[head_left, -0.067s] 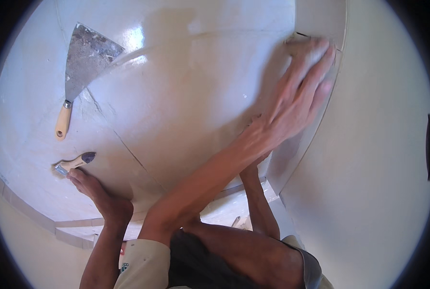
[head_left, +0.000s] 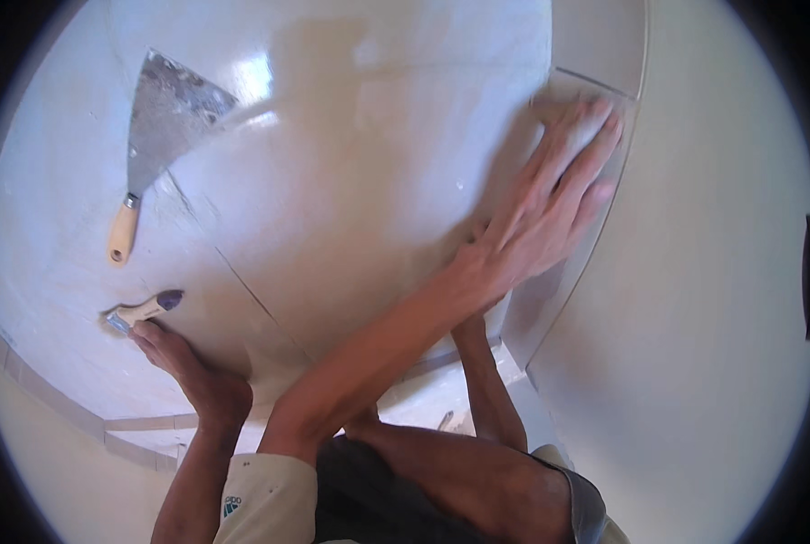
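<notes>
So the left hand [head_left: 550, 204], going by how that arm crosses from the lower left, is laid pretty flat, back of the hand up, fingers stretched out and a bit apart. Doesn't look like it's gripping anything, though the palm side is hidden. As for the right hand, I can't make it out behind that forearm, so no clue what it's doing.

What the fingers are on is a grey skirting tile [head_left: 533, 313] at the foot of the pale wall [head_left: 686, 272]. Its long axis follows the wall, pointing from the upper right down toward the lower middle, leaning left at the near end. The fingertips are near its far end, just short of the dark joint with the next tile [head_left: 600, 36]; the near end sticks out below the wrist, on the wall side.

Well off to the left on the shiny floor [head_left: 359, 181] there's a putty knife [head_left: 151, 150], blade pointing away, wooden handle toward the person. Below it a small paintbrush [head_left: 146, 310] lies slanted, bristles lower left, dark handle tip upper right, with the toes of a bare foot [head_left: 164, 349] right up against it.
</notes>
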Tool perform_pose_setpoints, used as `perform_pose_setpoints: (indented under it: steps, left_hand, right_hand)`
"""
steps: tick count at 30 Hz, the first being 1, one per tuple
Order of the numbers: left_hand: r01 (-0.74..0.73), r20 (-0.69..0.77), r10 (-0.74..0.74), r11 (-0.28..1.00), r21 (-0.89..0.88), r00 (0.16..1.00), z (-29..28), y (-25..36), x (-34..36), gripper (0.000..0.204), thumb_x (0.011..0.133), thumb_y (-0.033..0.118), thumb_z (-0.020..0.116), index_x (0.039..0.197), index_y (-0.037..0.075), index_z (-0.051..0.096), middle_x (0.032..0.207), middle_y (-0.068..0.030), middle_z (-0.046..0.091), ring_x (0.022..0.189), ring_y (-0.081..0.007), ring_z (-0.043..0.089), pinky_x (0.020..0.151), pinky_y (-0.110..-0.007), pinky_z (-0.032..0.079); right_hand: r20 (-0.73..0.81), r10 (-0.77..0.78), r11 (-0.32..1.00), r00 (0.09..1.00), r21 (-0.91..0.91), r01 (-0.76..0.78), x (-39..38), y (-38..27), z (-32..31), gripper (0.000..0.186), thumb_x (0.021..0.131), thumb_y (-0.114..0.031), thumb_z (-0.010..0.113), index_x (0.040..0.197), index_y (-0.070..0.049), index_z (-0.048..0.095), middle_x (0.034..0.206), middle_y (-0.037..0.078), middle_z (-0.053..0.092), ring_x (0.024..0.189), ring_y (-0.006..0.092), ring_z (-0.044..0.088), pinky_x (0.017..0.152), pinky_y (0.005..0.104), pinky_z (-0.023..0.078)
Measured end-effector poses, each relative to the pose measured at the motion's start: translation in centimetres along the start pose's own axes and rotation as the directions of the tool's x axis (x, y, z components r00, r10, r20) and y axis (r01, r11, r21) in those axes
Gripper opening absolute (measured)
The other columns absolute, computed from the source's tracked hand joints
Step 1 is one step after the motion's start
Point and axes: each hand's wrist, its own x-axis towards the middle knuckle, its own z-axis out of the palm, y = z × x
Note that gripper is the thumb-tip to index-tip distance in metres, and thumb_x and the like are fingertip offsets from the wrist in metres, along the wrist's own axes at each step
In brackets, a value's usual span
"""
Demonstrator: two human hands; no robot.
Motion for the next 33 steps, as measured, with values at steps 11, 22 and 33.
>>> perform_pose_setpoints:
  steps: [11,22,33]
  left_hand:
    - [-0.024,0.238,0.018,0.999,0.026,0.971,-2.1,0.9,-0.9,0.094,0.096,0.056,0.07,0.16,-0.003,0.035,0.165,-0.0197,0.032,0.155,-0.0393,0.033,0.131,-0.058,0.028]
    - [0.135,0.122,-0.147,0.985,0.105,0.982,-4.7,0.5,-0.4,0.018,0.102,0.018,0.07,0.117,0.007,0.068,0.123,-0.0046,0.068,0.11,-0.034,0.067,0.099,-0.044,0.055]
    - [0.225,-0.244,0.033,0.289,0.931,0.969,-29.5,4.1,-1.5,0.064,0.088,0.037,0.087,0.139,0.007,0.063,0.131,-0.0207,0.063,0.111,-0.0406,0.061,0.104,-0.05,0.046]
  right_hand:
    - [-0.024,-0.01,1.0,1.0,0.0,0.01,-0.4,0.4,-0.2,0.038,0.099,-0.025,0.075,0.127,-0.003,0.061,0.123,0.014,0.064,0.114,0.0308,0.06,0.093,0.0437,0.049]
    - [-0.021,-0.215,0.976,0.976,-0.027,0.215,2.1,-1.9,1.2,0.026,0.103,-0.017,0.071,0.125,-0.004,0.063,0.123,0.015,0.065,0.115,0.033,0.063,0.092,0.0428,0.053]
    - [0.421,-0.092,0.884,0.903,0.451,-0.12,6.5,-18.3,7.1,0.018,0.101,-0.006,0.068,0.118,-0.003,0.072,0.109,0.016,0.074,0.101,0.0323,0.071,0.089,0.044,0.056]
